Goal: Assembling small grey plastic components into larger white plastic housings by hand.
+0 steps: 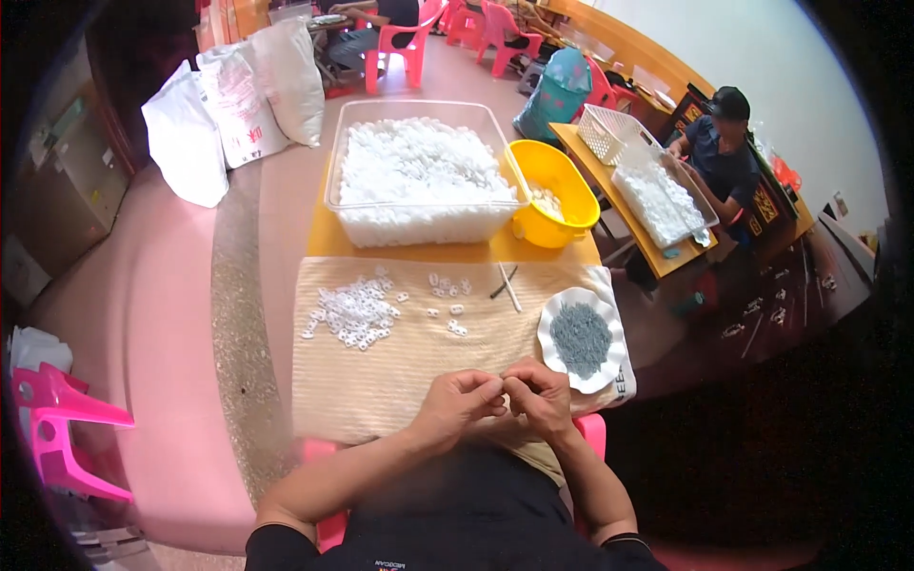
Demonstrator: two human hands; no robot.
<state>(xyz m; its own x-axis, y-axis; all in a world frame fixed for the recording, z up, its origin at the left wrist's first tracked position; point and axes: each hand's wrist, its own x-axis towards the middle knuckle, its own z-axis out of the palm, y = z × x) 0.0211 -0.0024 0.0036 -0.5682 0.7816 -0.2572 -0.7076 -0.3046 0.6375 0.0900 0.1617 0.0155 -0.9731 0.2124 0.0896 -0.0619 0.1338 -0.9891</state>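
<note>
My left hand (459, 400) and my right hand (539, 394) meet at the near edge of the beige cloth (381, 381), fingertips pinched together on something too small to make out. A loose pile of small white plastic pieces (352, 312) lies on the cloth ahead to the left, with a few strays (449, 285) beside it. To the right of my right hand stands a white scalloped dish (609, 366) of small grey parts (581, 338). A thin tool, perhaps tweezers (508, 285), rests on the cloth.
A clear tub (424, 109) full of white pieces and a yellow basin (552, 190) stand at the table's far side. White sacks (238, 105) lean at far left. Another person (722, 157) works at a table on the right. Pink chairs (57, 428) stand around.
</note>
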